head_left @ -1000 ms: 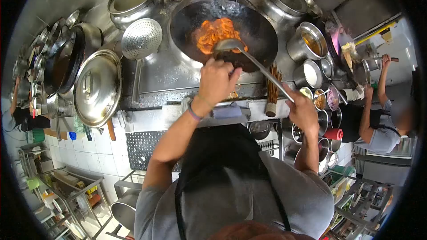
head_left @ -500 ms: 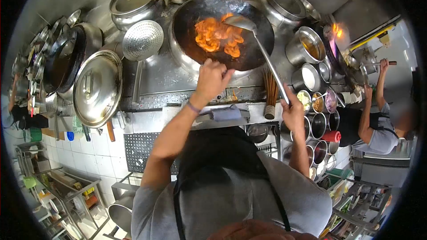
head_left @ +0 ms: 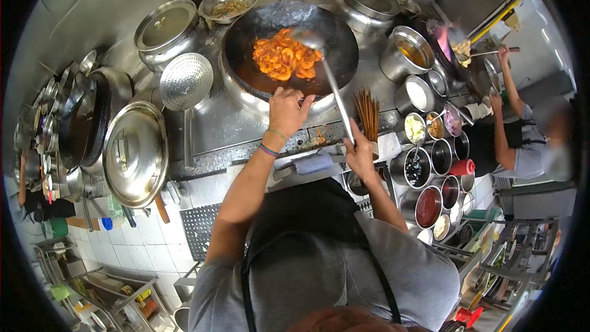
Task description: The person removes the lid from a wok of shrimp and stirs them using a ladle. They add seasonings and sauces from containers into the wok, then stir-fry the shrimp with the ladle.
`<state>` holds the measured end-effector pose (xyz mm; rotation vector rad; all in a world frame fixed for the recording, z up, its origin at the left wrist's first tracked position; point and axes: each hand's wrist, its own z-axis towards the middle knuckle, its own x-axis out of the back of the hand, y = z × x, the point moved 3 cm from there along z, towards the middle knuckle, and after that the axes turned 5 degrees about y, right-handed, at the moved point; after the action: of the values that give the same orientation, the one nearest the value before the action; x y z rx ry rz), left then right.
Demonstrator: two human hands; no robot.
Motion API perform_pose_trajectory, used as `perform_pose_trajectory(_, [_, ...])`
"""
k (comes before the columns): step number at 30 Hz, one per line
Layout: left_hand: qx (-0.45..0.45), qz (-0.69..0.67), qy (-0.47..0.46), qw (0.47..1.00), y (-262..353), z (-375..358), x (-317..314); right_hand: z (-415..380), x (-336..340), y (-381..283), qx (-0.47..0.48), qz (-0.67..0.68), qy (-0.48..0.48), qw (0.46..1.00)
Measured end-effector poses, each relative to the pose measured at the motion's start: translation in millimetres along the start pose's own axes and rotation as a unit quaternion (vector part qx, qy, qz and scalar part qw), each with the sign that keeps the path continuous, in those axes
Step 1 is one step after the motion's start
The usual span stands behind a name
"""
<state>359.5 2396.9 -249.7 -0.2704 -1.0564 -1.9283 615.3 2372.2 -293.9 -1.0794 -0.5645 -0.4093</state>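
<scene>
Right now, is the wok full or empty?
Partly full. The wok holds a pile of orange food in its middle, with bare dark wall around it. The ladle bowl rests at the pile's edge.

The wok (head_left: 289, 37) is dark, matt metal, while the ladle (head_left: 326, 80) and lid (head_left: 135, 154) are shiny steel.

Steel cooktop (head_left: 215, 117): wok (head_left: 246, 80), lidded pots (head_left: 166, 27).
</scene>
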Motion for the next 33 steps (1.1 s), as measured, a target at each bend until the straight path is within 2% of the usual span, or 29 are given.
perform_pose_trajectory(4, [-0.006,0.004,0.005,1.000,-3,-2,-4,3,-5,2,-0.022,0.004,-0.024,0.999])
perform_pose_trajectory(7, [-0.002,0.001,-0.018,1.000,-5,-1,-2,-8,10,-28,-0.100,0.010,-0.002,0.995])
perform_pose_trajectory(8, [0.002,0.002,-0.022,1.000,-5,-2,-2,-13,11,-22,-0.045,-0.001,0.040,0.998])
perform_pose_trajectory(9, [0.004,0.003,-0.027,1.000,-5,-2,-1,-17,16,-27,-0.105,0.007,0.050,0.993])
perform_pose_trajectory(11, [-0.001,0.006,-0.025,1.000,-7,-1,1,-28,22,-3,-0.058,-0.018,0.117,0.991])
perform_pose_trajectory(13, [-0.014,0.007,-0.011,1.000,-5,-2,2,-39,35,17,-0.120,0.003,0.135,0.984])
perform_pose_trajectory(15, [-0.016,0.009,-0.023,1.000,-5,-1,3,-43,54,5,-0.232,-0.039,0.134,0.963])
perform_pose_trajectory(17, [-0.016,0.006,-0.028,0.999,-7,0,3,-51,65,8,-0.273,-0.113,0.146,0.944])
perform_pose_trajectory(19, [-0.010,-0.002,-0.026,1.000,-8,-1,1,-65,65,43,-0.229,-0.144,0.179,0.946])
perform_pose_trajectory(21, [-0.006,-0.002,-0.030,1.000,-8,-1,0,-68,69,51,-0.315,-0.197,0.136,0.918])
perform_pose_trajectory(24, [0.005,0.014,-0.044,0.999,-7,1,3,-82,63,84,-0.289,-0.180,0.159,0.927])
perform_pose_trajectory(27, [0.002,0.021,-0.052,0.998,-9,0,0,-93,54,116,-0.185,-0.264,0.154,0.934])
perform_pose_trajectory(29, [-0.008,0.013,-0.039,0.999,-10,0,-2,-98,50,129,-0.226,-0.224,0.127,0.940])
perform_pose_trajectory(31, [-0.017,0.010,-0.038,0.999,-9,0,-3,-104,44,150,-0.227,-0.197,0.114,0.947])
perform_pose_trajectory(33, [-0.023,0.011,-0.038,0.999,-15,-1,-7,-104,44,152,-0.188,-0.225,0.109,0.950])
